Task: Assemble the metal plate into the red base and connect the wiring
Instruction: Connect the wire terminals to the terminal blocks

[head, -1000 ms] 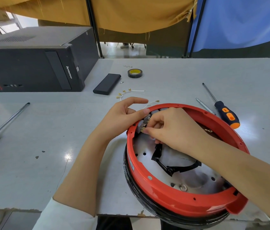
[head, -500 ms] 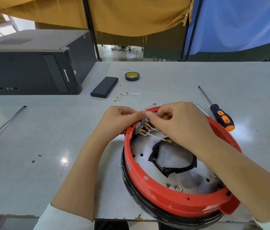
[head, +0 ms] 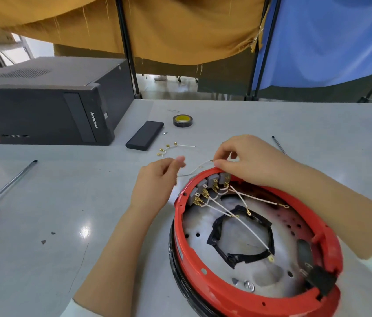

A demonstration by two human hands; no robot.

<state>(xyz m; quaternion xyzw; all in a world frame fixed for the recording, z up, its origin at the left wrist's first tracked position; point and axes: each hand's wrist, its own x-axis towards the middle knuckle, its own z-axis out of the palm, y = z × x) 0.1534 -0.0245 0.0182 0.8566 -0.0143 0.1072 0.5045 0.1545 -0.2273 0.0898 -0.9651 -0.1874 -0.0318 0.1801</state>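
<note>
Pinching the brass-tipped end of a loose white wire [head: 194,170] between thumb and forefinger, the right hand [head: 249,160] hangs just above the far rim of the red base [head: 203,287]. The rest of its fingers curl loosely over that rim. The left hand [head: 157,179] sits just left of the base, its fingers drawn together near the wire's other end; whether they actually grip it cannot be told, as the fingertips are blurred.

Directly below the right fingertips, a row of grey terminal blocks [head: 212,181] lines the inside of the rim, brass tabs showing. Several thin white leads [head: 244,221] fan from those tabs toward the person, across the metal plate [head: 262,277], which lies inside the base. A ring of black tape [head: 219,232] lies on the plate under the leads. At the near right rim a black connector [head: 319,280] is set in the base.

Beyond the left fingers, a small cluster of brass-ended wires [head: 169,148] lies on the grey table [head: 43,202]; farther on are a flat black device [head: 145,135] and a tape roll [head: 182,120]. A computer tower [head: 43,106] lies on its side well to the left, with a screwdriver [head: 4,191] nearer that edge.
</note>
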